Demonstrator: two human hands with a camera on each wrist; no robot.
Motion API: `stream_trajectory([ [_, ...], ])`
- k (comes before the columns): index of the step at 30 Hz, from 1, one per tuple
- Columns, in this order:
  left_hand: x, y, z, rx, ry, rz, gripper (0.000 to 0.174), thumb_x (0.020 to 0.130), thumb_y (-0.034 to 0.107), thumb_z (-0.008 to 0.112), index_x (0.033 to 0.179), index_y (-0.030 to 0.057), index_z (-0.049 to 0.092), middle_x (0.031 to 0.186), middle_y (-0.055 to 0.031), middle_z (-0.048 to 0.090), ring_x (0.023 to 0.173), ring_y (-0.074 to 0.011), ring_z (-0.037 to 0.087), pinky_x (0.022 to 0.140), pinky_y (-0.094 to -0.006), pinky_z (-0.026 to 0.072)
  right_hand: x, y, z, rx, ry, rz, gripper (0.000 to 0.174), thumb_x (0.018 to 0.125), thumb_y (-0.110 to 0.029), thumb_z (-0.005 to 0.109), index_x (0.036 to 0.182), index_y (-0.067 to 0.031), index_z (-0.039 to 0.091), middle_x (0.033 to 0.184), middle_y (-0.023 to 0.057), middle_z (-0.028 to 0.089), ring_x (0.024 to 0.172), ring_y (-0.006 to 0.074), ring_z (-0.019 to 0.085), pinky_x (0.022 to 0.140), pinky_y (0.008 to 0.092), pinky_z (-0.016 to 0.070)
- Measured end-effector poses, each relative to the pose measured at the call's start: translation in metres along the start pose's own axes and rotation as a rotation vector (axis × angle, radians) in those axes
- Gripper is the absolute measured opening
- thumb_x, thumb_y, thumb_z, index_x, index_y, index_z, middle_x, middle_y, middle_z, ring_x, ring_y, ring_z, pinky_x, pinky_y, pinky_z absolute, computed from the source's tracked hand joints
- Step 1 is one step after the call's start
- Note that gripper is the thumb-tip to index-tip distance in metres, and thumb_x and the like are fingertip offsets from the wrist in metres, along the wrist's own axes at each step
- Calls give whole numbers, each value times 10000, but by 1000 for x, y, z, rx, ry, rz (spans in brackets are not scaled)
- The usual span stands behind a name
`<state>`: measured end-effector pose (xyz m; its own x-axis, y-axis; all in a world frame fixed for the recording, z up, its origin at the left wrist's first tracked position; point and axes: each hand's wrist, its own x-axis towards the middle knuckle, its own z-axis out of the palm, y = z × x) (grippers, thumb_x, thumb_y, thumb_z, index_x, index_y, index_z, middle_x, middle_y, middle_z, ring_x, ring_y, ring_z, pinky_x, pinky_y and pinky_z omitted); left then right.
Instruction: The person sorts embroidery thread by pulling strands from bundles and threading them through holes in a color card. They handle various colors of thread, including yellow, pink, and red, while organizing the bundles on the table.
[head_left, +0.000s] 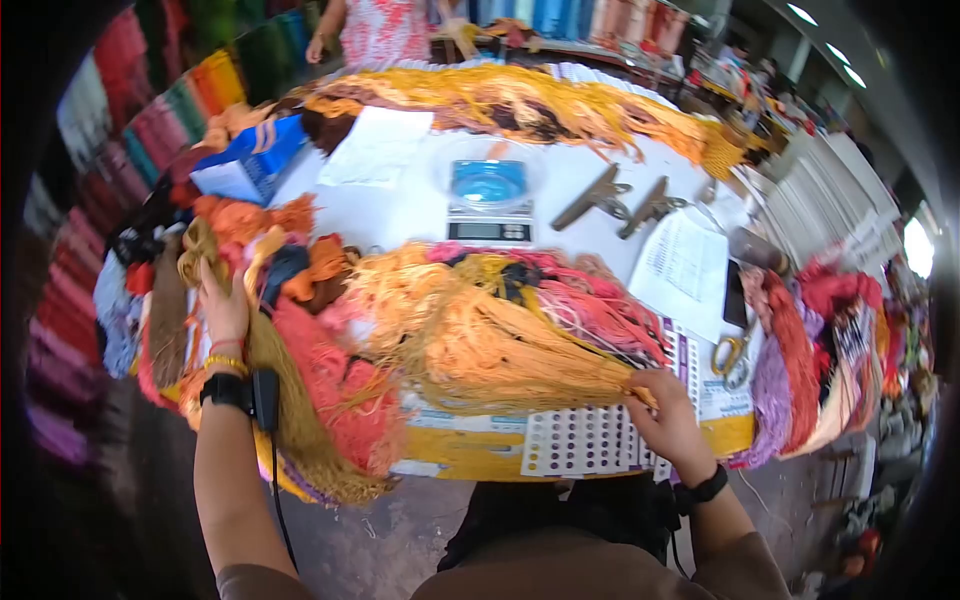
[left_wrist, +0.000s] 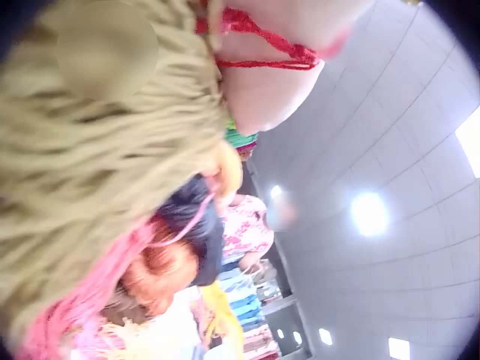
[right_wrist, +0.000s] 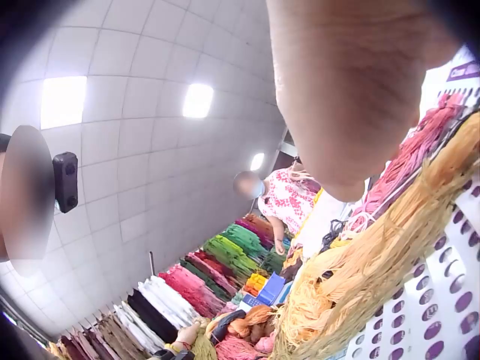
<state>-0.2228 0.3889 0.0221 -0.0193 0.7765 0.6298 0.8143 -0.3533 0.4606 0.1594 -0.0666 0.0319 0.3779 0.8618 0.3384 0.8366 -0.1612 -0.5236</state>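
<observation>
My left hand (head_left: 228, 308) is at the left side of the table and holds an olive-tan skein of thread (head_left: 268, 365) near its looped upper end. The skein's long strands trail down past the wrist toward the front edge; in the left wrist view the olive strands (left_wrist: 97, 150) fill the left side. At the front right, my right hand (head_left: 668, 418) pinches the narrow gathered end of a light orange thread bundle (head_left: 520, 355). That bundle fans out leftward across the table, over pink skeins (head_left: 600, 310). The right fingertips are partly hidden by the strands.
Behind the bundle stands a digital scale (head_left: 490, 230) with a clear bowl (head_left: 488, 183). Large metal clips (head_left: 590, 197), paper sheets (head_left: 680, 265) and scissors (head_left: 735, 360) lie to the right. A punched card (head_left: 575, 443) lies along the front edge. Another person (head_left: 385, 30) stands across the table.
</observation>
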Motion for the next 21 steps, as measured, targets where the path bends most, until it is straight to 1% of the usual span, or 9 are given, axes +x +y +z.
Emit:
stream_trajectory([
  [3, -12, 5, 5, 255, -179, 40, 443, 832, 195, 521, 1245, 68, 424, 1320, -307, 246, 1121, -443, 378, 948, -441, 330, -6, 8, 1, -36, 22, 6, 188, 727, -94, 602, 905, -46, 569, 917, 110, 587, 870, 294, 545, 766, 375, 421],
  [4, -5, -16, 12, 745, -318, 283, 400, 826, 152, 515, 1206, 41, 455, 1335, -307, 209, 1100, -434, 398, 938, -437, 343, -6, 10, -1, -40, 23, 8, 174, 732, -99, 598, 897, -51, 573, 919, 105, 588, 879, 290, 544, 777, 374, 415],
  [5, -4, -26, 12, 753, -326, 328, 450, 838, 182, 507, 1257, 54, 401, 1340, -307, 207, 1087, -443, 405, 932, -436, 347, -9, 14, -4, -50, 31, 25, 174, 732, -99, 598, 897, -51, 573, 919, 105, 588, 879, 290, 544, 777, 374, 415],
  [7, -6, -30, 20, 180, -38, 173, 529, 841, 226, 511, 1310, 68, 323, 1332, -299, 246, 1100, -447, 398, 934, -434, 339, -14, 22, -7, -88, 86, 44, 160, 734, -101, 596, 885, -54, 577, 917, 103, 589, 883, 288, 543, 775, 379, 415],
  [11, 1, -59, 23, 369, 0, 314, 609, 837, 285, 528, 1344, 84, 258, 1313, -280, 304, 1133, -435, 378, 947, -432, 320, -28, 51, -21, -155, 177, 87, 154, 721, -99, 597, 863, -43, 581, 902, 106, 589, 871, 296, 544, 760, 382, 424],
  [13, -9, -20, -4, 114, -50, -19, 610, 826, 319, 552, 1329, 84, 299, 1289, -259, 352, 1156, -411, 370, 957, -415, 314, -39, 67, -29, -171, 187, 113, 160, 712, -95, 598, 859, -36, 580, 888, 111, 590, 848, 303, 548, 741, 385, 431],
  [14, -8, -32, -2, 63, 53, 193, 572, 819, 326, 568, 1295, 85, 363, 1275, -242, 371, 1160, -396, 374, 957, -412, 320, -46, 75, -30, -197, 203, 132, 158, 709, -93, 599, 855, -35, 579, 882, 113, 591, 837, 304, 550, 733, 386, 434],
  [19, -58, 60, -51, 120, 153, 208, 469, 823, 261, 574, 1216, 41, 444, 1267, -206, 392, 1156, -347, 398, 957, -422, 322, -75, 101, -36, -246, 234, 165, 156, 696, -71, 606, 842, -29, 572, 874, 122, 587, 820, 308, 552, 719, 383, 441],
  [21, -92, 114, -71, -64, 27, 279, 415, 827, 177, 565, 1200, 33, 454, 1252, -184, 418, 1158, -321, 405, 959, -402, 322, -81, 107, -39, -251, 255, 175, 154, 696, -67, 606, 841, -29, 570, 874, 123, 586, 820, 309, 551, 719, 382, 441],
])
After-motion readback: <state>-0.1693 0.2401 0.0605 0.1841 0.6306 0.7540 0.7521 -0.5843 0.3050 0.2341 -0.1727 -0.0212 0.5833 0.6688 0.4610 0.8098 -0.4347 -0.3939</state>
